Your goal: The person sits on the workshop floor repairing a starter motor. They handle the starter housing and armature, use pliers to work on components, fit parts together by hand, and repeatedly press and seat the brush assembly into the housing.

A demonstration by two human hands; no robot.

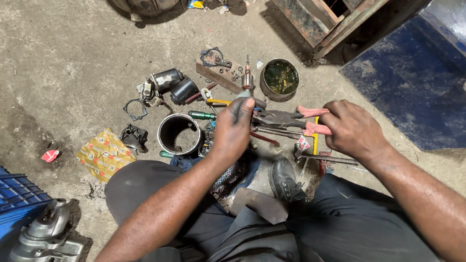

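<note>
Two knees in dark trousers [272, 233] sit low. Above them, the right hand [352, 128] squeezes the pink handles of pliers [279, 118]. The left hand [234, 127] pinches a small part at the pliers' tip, over tools on the floor [73, 73].

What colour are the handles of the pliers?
Pink-red, on the pliers gripped by the right hand; head view.

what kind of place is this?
Likely an informal motor repair workshop, work done on the ground. Signs: stripped starter-motor parts and a metal housing on the concrete floor, a tin of grease, and pliers in the right hand.
</note>
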